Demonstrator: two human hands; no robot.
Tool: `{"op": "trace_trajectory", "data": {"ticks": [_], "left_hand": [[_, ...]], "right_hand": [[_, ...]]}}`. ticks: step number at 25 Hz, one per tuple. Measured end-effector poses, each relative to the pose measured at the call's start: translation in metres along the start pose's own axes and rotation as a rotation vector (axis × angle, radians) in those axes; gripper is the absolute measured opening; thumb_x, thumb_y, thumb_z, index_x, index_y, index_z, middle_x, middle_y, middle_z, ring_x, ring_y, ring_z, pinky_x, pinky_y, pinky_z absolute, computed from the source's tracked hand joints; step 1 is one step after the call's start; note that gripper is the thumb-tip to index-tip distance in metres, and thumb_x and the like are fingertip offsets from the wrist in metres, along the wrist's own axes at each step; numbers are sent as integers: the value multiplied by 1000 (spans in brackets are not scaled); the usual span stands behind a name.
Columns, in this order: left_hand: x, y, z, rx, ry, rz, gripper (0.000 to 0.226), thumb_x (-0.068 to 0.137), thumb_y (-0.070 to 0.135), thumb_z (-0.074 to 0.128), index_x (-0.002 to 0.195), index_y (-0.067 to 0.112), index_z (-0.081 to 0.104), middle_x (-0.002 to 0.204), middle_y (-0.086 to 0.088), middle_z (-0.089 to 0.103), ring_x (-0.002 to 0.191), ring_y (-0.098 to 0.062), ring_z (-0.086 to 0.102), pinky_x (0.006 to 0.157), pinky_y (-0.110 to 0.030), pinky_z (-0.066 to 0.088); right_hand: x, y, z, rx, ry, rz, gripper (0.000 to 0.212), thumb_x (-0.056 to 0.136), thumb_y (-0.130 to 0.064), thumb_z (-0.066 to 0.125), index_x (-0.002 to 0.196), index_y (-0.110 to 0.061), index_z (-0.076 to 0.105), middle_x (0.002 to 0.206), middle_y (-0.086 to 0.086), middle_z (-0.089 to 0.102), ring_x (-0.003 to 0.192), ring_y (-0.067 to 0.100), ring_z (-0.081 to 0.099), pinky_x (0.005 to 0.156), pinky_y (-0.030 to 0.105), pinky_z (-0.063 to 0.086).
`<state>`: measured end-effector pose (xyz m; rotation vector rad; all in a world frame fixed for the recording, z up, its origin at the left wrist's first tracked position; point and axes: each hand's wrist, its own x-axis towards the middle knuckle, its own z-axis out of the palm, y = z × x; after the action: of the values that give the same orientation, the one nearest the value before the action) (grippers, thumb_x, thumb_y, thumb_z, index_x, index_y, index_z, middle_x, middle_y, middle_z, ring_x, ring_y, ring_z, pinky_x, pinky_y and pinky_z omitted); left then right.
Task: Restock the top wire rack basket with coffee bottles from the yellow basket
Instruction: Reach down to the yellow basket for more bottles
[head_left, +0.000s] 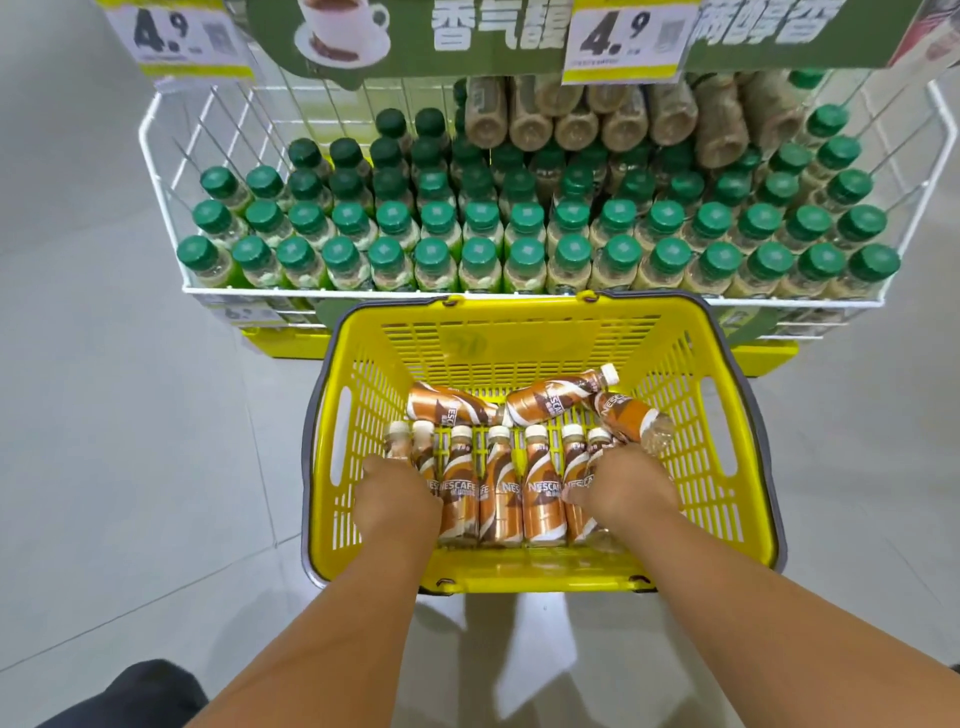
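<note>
Coffee bottles (501, 493) are lying in the yellow basket (691, 415), approx. seven side by side w/ white caps pointing toward the rack, plus three loose ones lying crosswise behind them. Both hands are reaching into the row. Left hand (397, 501) is curling down over the bottles at the left end; right hand (621, 486) is curling over those at the right end. Fingertips are hidden, so exact grip cannot be told.

Handling (judged): bottles are looking like filled plastic, so moderately heavy, fairly stiff, not fragile. Glossy sleeve labels are likely slippery; round bodies are apt to roll. Best hold: around the mid-body or the narrower neck below the cap, not the cap alone.

Surroundings: the wire rack basket (156, 171) is standing just beyond the yellow basket, already packed w/ green-capped bottles (478, 260) upright; open room is showing only at rear left. Stacked bottles (623, 119) lying at rear centre-right and hanging price signs (626, 41) are crowding access from above. Floor (130, 415) is tiled.
</note>
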<state>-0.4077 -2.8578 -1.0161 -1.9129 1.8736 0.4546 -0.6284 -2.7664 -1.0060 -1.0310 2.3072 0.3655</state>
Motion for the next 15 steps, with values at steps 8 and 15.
{"op": "trace_trajectory", "data": {"ticks": [8,15], "left_hand": [[2,0,9,-155,6,135,56,92,44,64,142,26,45,120,-6,66,107,-31,64,78,-36,51],[9,-7,19,-478,-144,14,48,82,45,79,115,13,65,110,-9,70,99,-29,66,74,-30,46]], "right_hand": [[-2,-14,7,77,-22,-38,53,94,-29,67,143,-15,50,131,7,65,121,28,62,82,33,51],[-4,-6,11,447,-126,68,59,81,-47,79,125,-14,59,120,4,69,102,27,64,84,34,55]]}}
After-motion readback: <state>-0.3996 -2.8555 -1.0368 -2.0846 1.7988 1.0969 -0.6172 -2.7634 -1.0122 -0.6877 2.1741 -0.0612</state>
